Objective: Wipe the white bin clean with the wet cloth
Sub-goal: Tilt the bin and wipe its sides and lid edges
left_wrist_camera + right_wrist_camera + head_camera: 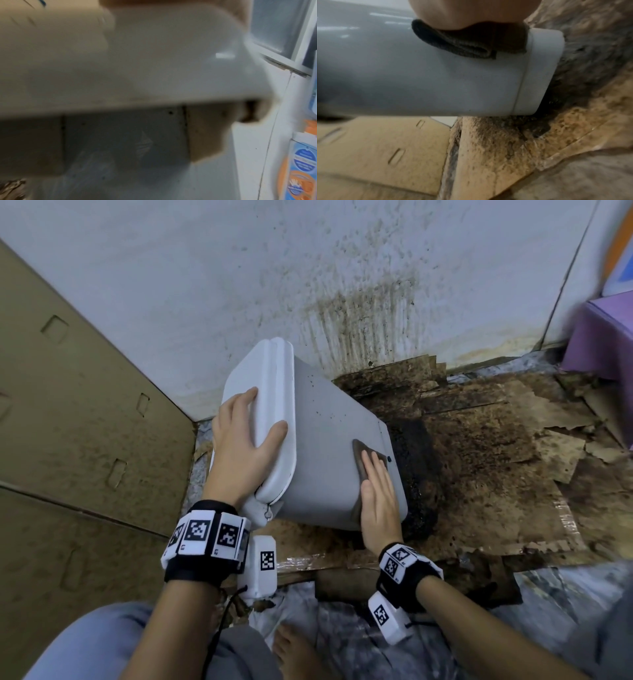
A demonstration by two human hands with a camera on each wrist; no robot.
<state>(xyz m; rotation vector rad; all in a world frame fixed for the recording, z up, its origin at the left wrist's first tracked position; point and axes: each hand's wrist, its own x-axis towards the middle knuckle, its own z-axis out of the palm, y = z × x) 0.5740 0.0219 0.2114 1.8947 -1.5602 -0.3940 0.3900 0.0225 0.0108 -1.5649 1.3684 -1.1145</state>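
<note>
The white bin point(325, 433) lies tipped on its side on the dirty floor, its closed lid point(263, 392) turned toward me. My left hand point(243, 440) rests flat on the lid with spread fingers, steadying it. My right hand point(376, 494) presses a dark brown folded cloth point(363, 455) flat against the bin's upturned side near the base. In the right wrist view the cloth point(462, 44) bulges out from under the palm, on the bin point(436, 83). The left wrist view is filled by the blurred lid rim point(120, 60).
A large cardboard sheet point(78, 412) stands at the left. Mouldy, stained cardboard point(496, 467) covers the floor under and right of the bin, below a stained white wall point(342, 285). A purple box point(606, 337) sits at the far right. My bare foot point(294, 645) is on plastic sheeting.
</note>
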